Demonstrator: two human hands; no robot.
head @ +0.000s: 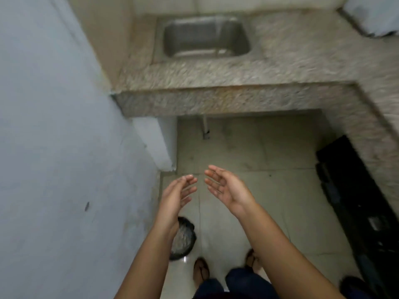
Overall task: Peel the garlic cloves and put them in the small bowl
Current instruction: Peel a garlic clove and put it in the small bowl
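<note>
Steel sink (205, 39) sits in the table (298, 61) ahead; left hand (178, 194) and right hand (227, 187) hang open and empty, palms facing, probably for rinsing, while garlic and small bowl are out of view.

— Is there any writing, brand or number to read here?
— None that I can make out. The whole view is blurred by motion.
— What about the black unit (356, 201) at the right edge of the frame?
— It has a pale patch low down, but that is too smeared to read. The white object (371, 14) in the upper right corner shows no legible mark either.
</note>
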